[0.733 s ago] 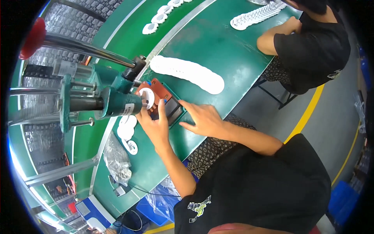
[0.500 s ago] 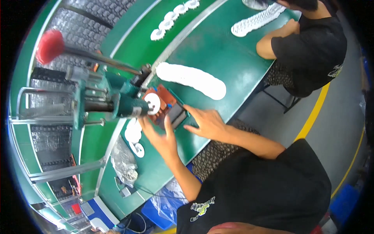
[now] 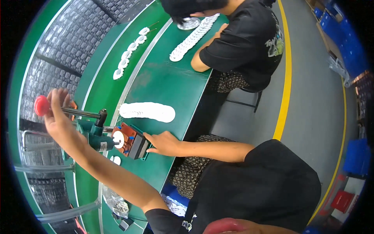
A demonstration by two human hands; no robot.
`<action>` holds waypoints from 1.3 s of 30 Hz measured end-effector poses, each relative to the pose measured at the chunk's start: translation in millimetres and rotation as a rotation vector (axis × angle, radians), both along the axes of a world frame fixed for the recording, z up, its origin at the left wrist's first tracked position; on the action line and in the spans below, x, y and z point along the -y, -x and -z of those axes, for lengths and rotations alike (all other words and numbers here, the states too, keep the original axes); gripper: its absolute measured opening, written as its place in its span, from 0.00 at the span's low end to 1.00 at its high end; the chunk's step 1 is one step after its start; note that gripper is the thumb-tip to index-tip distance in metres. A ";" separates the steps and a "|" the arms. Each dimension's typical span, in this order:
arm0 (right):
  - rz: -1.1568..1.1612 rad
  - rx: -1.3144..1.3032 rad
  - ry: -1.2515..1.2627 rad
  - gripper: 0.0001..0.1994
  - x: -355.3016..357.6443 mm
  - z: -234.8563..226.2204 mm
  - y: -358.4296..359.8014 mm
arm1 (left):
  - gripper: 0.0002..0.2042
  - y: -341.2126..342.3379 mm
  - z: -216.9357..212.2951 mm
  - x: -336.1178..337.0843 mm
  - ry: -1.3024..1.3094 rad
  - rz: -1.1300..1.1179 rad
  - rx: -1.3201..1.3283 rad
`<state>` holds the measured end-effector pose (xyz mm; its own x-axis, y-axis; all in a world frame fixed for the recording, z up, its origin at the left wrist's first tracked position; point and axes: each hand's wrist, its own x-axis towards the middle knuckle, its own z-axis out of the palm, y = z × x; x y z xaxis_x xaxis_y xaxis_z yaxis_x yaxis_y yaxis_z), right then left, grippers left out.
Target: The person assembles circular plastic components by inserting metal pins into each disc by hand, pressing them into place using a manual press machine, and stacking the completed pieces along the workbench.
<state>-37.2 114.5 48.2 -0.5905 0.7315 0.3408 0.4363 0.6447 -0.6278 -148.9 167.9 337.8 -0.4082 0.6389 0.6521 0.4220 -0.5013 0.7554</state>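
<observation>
My left hand is closed around the lever of a green hand press, right beside its red ball knob. Under the press ram, a white round disc stands against a reddish-brown fixture with blue bits and a dark grey block. My right hand lies at the near right side of that block, with forefinger and thumb stretched apart at its edge. Its remaining fingers are partly hidden.
Beyond the fixture lies a fanned row of white discs. A co-worker sits at the far end beside another disc row. White ring-shaped parts line the green strip. A clear plastic bag rests near my left forearm.
My left hand has gone from the fixture up and left to the press lever. My right hand stays at the fixture. The whole view has shifted as my head turned.
</observation>
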 end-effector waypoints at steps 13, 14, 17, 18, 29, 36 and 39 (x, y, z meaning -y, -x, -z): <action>-0.006 -0.167 -0.086 0.28 -2.2 17.7 8.7 | 0.10 -74.9 144.9 63.0 -0.623 -0.125 -0.877; 0.023 -0.197 -0.159 0.28 -1.0 19.4 8.8 | 0.12 -67.7 144.9 68.6 -0.381 -0.191 -0.887; 0.078 -0.151 -0.166 0.30 0.8 16.3 8.8 | 0.20 -34.4 117.0 77.2 -0.144 -0.317 -0.526; 0.029 -0.158 -0.148 0.30 1.6 13.4 8.3 | 0.17 -22.2 104.3 83.4 -0.212 -0.167 -0.352; 0.051 -0.037 -0.094 0.31 -1.5 -0.5 6.3 | 0.25 47.5 220.1 111.4 0.486 -0.476 -0.822; 0.088 0.018 -0.012 0.32 -2.0 -1.3 1.4 | 0.22 77.3 217.0 94.7 0.639 -0.388 -0.782; 0.056 0.057 0.006 0.30 -1.7 -8.6 -0.3 | 0.22 77.0 205.6 97.6 0.522 -0.364 -0.897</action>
<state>-36.9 116.1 56.8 -0.5671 0.7657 0.3035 0.5066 0.6148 -0.6045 -225.9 70.2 132.2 -0.1415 0.8598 0.4906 0.9814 0.0569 0.1834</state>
